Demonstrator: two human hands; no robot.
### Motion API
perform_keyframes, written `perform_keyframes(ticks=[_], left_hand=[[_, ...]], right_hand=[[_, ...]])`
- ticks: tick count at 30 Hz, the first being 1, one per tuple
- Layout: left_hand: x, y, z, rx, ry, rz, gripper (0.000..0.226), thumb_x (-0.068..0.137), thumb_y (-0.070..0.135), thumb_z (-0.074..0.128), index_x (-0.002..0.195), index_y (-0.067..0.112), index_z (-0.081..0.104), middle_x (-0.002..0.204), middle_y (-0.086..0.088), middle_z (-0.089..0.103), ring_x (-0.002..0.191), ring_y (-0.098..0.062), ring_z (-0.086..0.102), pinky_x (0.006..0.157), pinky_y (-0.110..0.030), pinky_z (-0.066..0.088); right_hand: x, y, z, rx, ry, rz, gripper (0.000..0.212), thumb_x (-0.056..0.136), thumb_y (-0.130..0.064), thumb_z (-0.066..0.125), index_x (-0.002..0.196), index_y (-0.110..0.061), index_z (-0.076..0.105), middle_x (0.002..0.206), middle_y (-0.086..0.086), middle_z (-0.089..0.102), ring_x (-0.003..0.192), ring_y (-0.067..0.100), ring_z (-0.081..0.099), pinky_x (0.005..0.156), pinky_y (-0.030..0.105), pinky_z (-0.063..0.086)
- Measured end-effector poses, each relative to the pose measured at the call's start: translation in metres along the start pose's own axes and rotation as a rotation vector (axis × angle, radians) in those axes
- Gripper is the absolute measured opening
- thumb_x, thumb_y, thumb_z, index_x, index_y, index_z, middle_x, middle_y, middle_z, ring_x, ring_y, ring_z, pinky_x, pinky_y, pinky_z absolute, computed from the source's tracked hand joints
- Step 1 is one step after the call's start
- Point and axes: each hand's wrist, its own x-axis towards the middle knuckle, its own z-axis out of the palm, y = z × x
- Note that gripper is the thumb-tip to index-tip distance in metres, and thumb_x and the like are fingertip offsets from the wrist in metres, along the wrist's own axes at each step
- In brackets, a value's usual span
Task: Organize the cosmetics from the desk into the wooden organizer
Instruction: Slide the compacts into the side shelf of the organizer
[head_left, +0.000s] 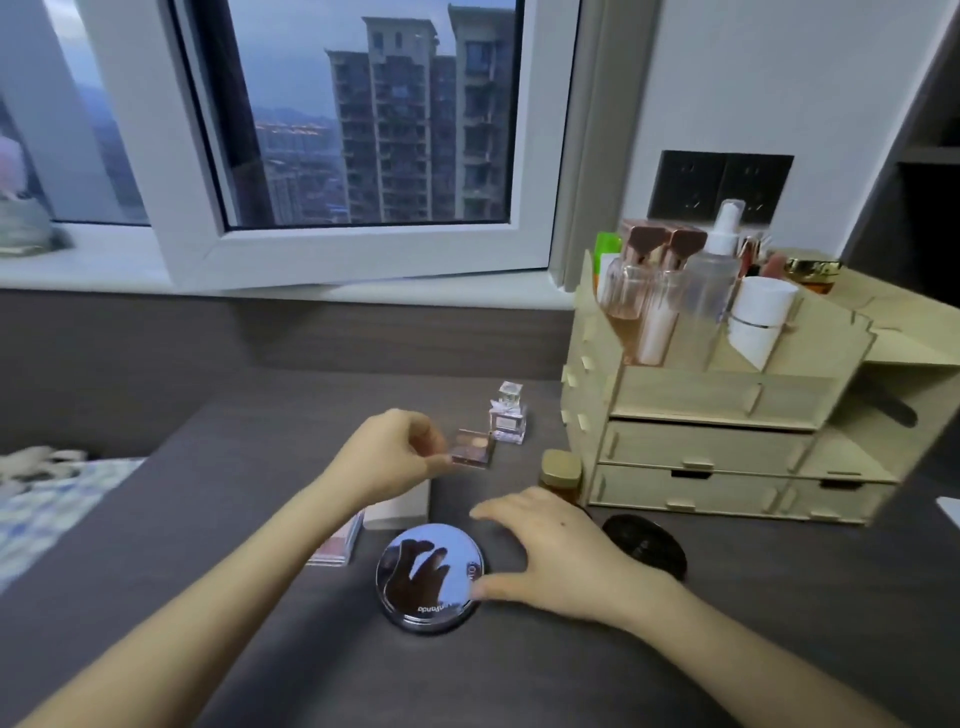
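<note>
— What is the person wearing on the arms?

— Nothing that shows. Both forearms are bare right down to the edge of the picture, no sleeves or cuffs in view.

— Any rings, a watch, a bracelet?

— None to see on the left hand (387, 454) or the right hand (558, 553). The wrists are plain too.

— Nails?

— Short, as far as can be told; the picture is too blurred to say if they are painted.

— Any marks?

— A small dark spot on the back of the right hand.
</note>
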Motion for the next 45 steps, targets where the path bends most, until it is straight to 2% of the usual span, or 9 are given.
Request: perform_keyframes(ticks=[6, 11, 20, 26, 29, 32, 36, 41, 45], left_hand=[[-0.016, -0.052, -0.013, 0.082, 0.035, -0.206, 0.016, 0.082, 0.024, 0.064, 0.095, 0.016, 0.068, 0.085, 0.001, 0.068, 0.079, -0.015, 0.062, 0.072, -0.027, 0.051], [-0.011, -0.063, 0.003, 0.065, 0.011, -0.261, 0.034, 0.084, 0.038, 0.061, 0.106, 0.012, 0.062, 0.103, -0.006, 0.069, 0.097, -0.025, 0.061, 0.072, -0.026, 0.042], [0.008, -0.035, 0.037, 0.337, -0.131, -0.393, 0.087, 0.067, 0.075, 0.054, 0.132, 0.018, 0.036, 0.132, -0.014, 0.048, 0.12, -0.033, 0.049, 0.094, -0.041, 0.044], [0.015, -0.025, 0.052, 0.465, -0.126, -0.418, 0.075, 0.069, 0.057, 0.061, 0.132, 0.025, 0.034, 0.13, -0.012, 0.046, 0.121, -0.032, 0.045, 0.096, -0.041, 0.038], [0.014, -0.028, 0.052, 0.488, -0.122, -0.413, 0.078, 0.069, 0.063, 0.058, 0.133, 0.027, 0.034, 0.132, -0.011, 0.047, 0.122, -0.031, 0.046, 0.097, -0.04, 0.037], [0.007, -0.018, 0.055, 0.609, 0.017, -0.308, 0.074, 0.072, 0.068, 0.053, 0.13, 0.025, 0.039, 0.129, -0.012, 0.047, 0.121, -0.031, 0.044, 0.095, -0.04, 0.037], [-0.002, 0.016, 0.065, 0.565, 0.179, -0.056, 0.059, 0.08, 0.06, 0.048, 0.124, 0.021, 0.046, 0.123, -0.012, 0.05, 0.116, -0.032, 0.046, 0.092, -0.04, 0.037], [-0.008, 0.058, 0.083, 0.355, 0.109, 0.154, 0.053, 0.082, 0.054, 0.052, 0.124, 0.021, 0.05, 0.122, -0.01, 0.052, 0.116, -0.031, 0.047, 0.094, -0.037, 0.04], [-0.014, 0.084, 0.098, 0.191, 0.005, 0.319, 0.048, 0.08, 0.048, 0.06, 0.118, 0.02, 0.055, 0.115, -0.007, 0.053, 0.113, -0.027, 0.049, 0.096, -0.033, 0.042]], right_hand=[[0.026, -0.019, 0.042, -0.012, -0.037, -0.052, 0.087, 0.064, -0.069, 0.067, 0.136, -0.035, 0.034, 0.135, -0.009, 0.047, 0.119, 0.02, 0.04, 0.101, 0.036, 0.031], [0.029, -0.027, 0.056, -0.029, 0.006, -0.031, 0.082, 0.065, -0.062, 0.069, 0.134, -0.03, 0.036, 0.128, -0.003, 0.046, 0.115, 0.022, 0.041, 0.101, 0.035, 0.033], [-0.006, -0.013, 0.011, 0.171, 0.217, 0.019, 0.076, 0.061, -0.059, 0.071, 0.127, -0.037, 0.04, 0.123, -0.021, 0.046, 0.114, 0.004, 0.04, 0.098, 0.024, 0.038], [-0.045, 0.002, -0.014, 0.314, 0.353, 0.169, 0.073, 0.06, -0.051, 0.078, 0.123, -0.042, 0.043, 0.117, -0.025, 0.045, 0.112, -0.003, 0.041, 0.092, 0.017, 0.036], [-0.071, 0.023, -0.026, 0.349, 0.5, 0.333, 0.072, 0.06, -0.045, 0.08, 0.12, -0.045, 0.042, 0.114, -0.021, 0.045, 0.108, -0.001, 0.043, 0.085, 0.015, 0.037], [-0.096, 0.056, -0.032, 0.35, 0.725, 0.534, 0.06, 0.063, -0.039, 0.081, 0.111, -0.039, 0.045, 0.109, -0.01, 0.051, 0.106, 0.011, 0.048, 0.085, 0.024, 0.041], [-0.118, 0.109, -0.041, 0.182, 1.045, 0.824, 0.059, 0.065, -0.035, 0.081, 0.114, -0.01, 0.058, 0.111, 0.009, 0.063, 0.107, 0.03, 0.053, 0.096, 0.042, 0.043], [-0.124, 0.172, -0.053, -0.003, 1.027, 0.902, 0.047, 0.063, -0.036, 0.079, 0.095, -0.005, 0.062, 0.092, 0.013, 0.06, 0.093, 0.037, 0.055, 0.086, 0.042, 0.041], [-0.118, 0.199, -0.055, -0.142, 0.906, 0.857, 0.052, 0.068, -0.036, 0.078, 0.106, -0.004, 0.064, 0.109, 0.016, 0.062, 0.111, 0.039, 0.047, 0.094, 0.044, 0.04]])
